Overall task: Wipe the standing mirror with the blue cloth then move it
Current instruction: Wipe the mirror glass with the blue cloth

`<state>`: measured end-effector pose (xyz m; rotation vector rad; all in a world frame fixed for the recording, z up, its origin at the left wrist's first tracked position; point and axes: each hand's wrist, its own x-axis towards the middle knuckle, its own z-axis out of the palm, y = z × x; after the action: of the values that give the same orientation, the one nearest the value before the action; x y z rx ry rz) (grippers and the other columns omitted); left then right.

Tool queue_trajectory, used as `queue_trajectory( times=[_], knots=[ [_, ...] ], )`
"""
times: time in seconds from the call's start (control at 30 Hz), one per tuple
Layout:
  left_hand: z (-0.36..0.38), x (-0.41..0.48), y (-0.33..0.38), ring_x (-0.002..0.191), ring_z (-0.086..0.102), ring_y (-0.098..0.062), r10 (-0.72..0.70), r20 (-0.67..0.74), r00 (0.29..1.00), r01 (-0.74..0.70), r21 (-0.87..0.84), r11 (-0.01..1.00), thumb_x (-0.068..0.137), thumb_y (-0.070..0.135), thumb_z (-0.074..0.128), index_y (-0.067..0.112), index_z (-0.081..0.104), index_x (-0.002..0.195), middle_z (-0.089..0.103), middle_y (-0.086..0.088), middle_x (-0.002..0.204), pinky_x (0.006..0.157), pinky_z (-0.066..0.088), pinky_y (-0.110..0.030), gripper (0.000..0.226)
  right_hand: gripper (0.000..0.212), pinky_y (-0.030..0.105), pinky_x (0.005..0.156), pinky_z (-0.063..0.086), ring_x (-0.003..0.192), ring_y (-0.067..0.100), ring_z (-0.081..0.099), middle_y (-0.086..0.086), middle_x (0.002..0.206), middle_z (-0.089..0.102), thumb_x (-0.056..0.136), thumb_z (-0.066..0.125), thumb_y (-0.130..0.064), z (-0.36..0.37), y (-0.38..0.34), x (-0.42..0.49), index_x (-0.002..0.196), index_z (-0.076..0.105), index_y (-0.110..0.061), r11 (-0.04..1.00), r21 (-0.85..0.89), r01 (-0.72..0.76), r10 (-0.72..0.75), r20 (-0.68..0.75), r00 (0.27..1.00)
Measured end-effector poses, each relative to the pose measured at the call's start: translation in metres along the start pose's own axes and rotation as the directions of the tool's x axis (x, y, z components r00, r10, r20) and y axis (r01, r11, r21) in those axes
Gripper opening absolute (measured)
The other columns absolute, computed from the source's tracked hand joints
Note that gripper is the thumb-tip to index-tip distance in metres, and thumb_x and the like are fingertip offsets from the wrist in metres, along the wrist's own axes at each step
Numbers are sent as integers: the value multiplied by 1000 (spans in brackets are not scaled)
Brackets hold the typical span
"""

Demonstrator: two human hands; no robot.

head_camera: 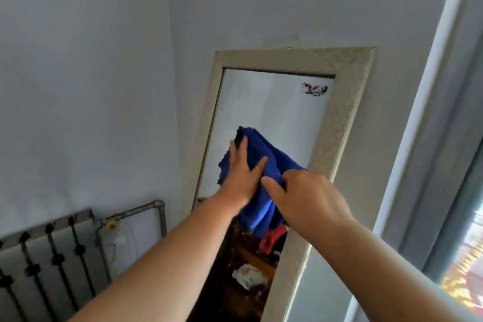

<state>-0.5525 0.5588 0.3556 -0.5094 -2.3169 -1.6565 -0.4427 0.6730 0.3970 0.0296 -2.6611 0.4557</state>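
Room: pale wall (86,65) meeting at a corner left of centre; grey curtain (428,138) and a bright window strip at the right edge; dark-barred radiator (44,253) low on the left, with a pipe (146,208) running from it toward the corner.

Mirror (271,102): tall, in a pale patterned frame (342,117), leaning back against the wall just right of the corner. Long axis ran floor to ceiling, tilted in the wide-angle view. Upper glass reflected plain wall; lower glass reflected dark clutter. A small floral decal (315,89) sat in the top right corner of the glass.

Cloth (264,154): blue, bunched, lying on the glass at about mid-height, directly ahead of both hands and hanging down between them.

Left hand (240,172): fingers spread wide and flat, pressing the cloth against the glass near the left side of the frame. It was the hand further up the cloth.

Right hand (311,198): fingers curled narrow, pinching the cloth's lower right fold just beside the right side of the frame.

Judgement: wiping in progress; the glass above the cloth lay along the long axis, so the next stroke would likely run upward. The move was not yet begun.
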Motion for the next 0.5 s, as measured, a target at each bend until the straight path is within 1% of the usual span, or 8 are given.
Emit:
queue_trajectory(
  times=[0.03, 0.07, 0.13, 0.2, 0.23, 0.3, 0.37, 0.5],
  knots=[
    [20, 0, -2, 150, -4, -17, -38, -28, 999, 40, 95, 995, 99, 40, 44, 30, -4, 153, -16, -1, 162, 121, 8, -46, 72, 44, 24, 45, 33, 60, 13, 53, -7, 66, 55, 92, 35, -62, -1, 6, -1, 75, 53, -25, 1000, -3, 9, -9, -12, 1000],
    [34, 0, -4, 148, -13, -15, -55, -82, 995, 68, 158, 985, 99, 48, 36, 29, -12, 151, -22, 0, 160, 121, 1, -49, 73, 42, 22, 43, 32, 58, 11, 53, -9, 66, 56, 92, 34, -62, -3, 11, -5, 82, 55, -28, 1000, -6, 14, -15, -43, 999],
    [52, 1, -2, 146, -22, -13, -52, -173, 984, 81, 167, 983, 93, 62, 23, 29, -18, 150, -25, 2, 159, 119, -8, -52, 77, 36, 20, 43, 32, 56, 9, 53, -13, 64, 56, 92, 29, -60, -11, 25, -12, 90, 55, -34, 998, -23, 52, -55, -170, 984],
    [57, 5, 4, 145, -24, -12, -46, -232, 972, 79, 137, 987, 81, 74, 11, 29, -19, 150, -25, 3, 159, 117, -12, -54, 88, 30, 21, 45, 35, 57, 9, 54, -16, 64, 54, 93, 31, -53, -17, 35, -14, 91, 54, -34, 991, -47, 122, -131, -324, 937],
    [59, 8, 9, 145, -24, -12, -38, -256, 966, 73, 128, 989, 79, 76, 8, 27, -19, 150, -24, 4, 160, 116, -12, -56, 90, 23, 23, 48, 36, 62, 9, 53, -17, 69, 53, 94, 35, -48, -19, 40, -13, 93, 53, -34, 989, -23, 147, -145, -387, 911],
    [68, 11, 16, 145, -23, -10, 29, -286, 958, 22, 173, 985, 85, 74, 6, 28, -20, 149, -22, 7, 160, 117, -12, -55, 83, 9, 25, 63, 42, 80, 10, 54, -17, 86, 51, 95, 47, -35, -19, 53, -9, 100, 53, -31, 986, 45, 161, -122, -466, 877],
    [71, 13, 19, 144, -23, -4, 134, -283, 950, -72, 219, 973, 90, 69, 6, 35, -20, 146, -20, 13, 160, 117, -13, -50, 70, 15, 32, 77, 46, 92, 17, 53, -7, 99, 52, 92, 57, -23, -13, 62, -5, 106, 54, -24, 984, 73, 164, -100, -535, 839],
    [63, 33, 30, 143, -19, 5, 305, -233, 923, -248, 243, 938, 90, 63, 2, 58, -16, 136, -18, 29, 152, 117, -15, -45, 49, 35, 40, 87, 40, 100, 24, 43, 3, 112, 44, 79, 67, -1, 2, 70, 5, 109, 59, -17, 969, 20, 244, -175, -643, 745]
  ],
)
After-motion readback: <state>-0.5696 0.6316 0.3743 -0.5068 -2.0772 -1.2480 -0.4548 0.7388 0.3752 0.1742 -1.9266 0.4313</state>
